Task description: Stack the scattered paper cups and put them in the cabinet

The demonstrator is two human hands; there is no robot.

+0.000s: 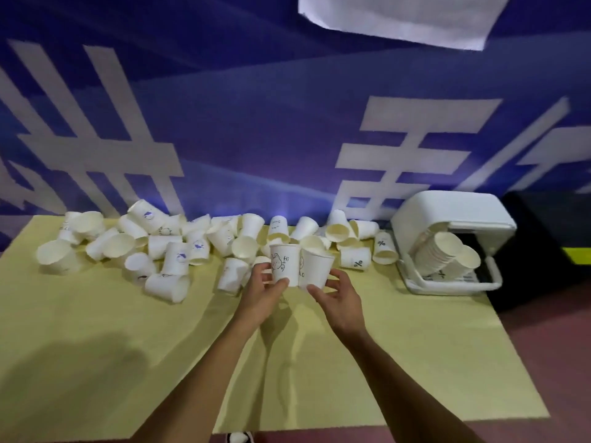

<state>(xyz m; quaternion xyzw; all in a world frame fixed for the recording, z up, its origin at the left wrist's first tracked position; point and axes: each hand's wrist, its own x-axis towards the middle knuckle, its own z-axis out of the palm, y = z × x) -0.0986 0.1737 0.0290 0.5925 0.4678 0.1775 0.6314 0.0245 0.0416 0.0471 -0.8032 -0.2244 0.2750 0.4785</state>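
Observation:
My left hand (265, 290) grips an upright white paper cup (285, 262) with a cartoon drawing and "Hi" on it. My right hand (335, 294) holds a second white cup (315, 270), tilted slightly and touching the first. Both are held just above the yellow table (96, 330), in front of a long heap of scattered paper cups (179, 241) lying on their sides along the back edge. At the right stands a small white cabinet (447, 212) with its door open, and stacked cups (441, 251) lie inside it.
A blue wall with large white characters (415, 148) rises right behind the table. Dark flooring and a black block (550, 238) lie to the right of the cabinet. The table's front half is bare yellow surface with shadows.

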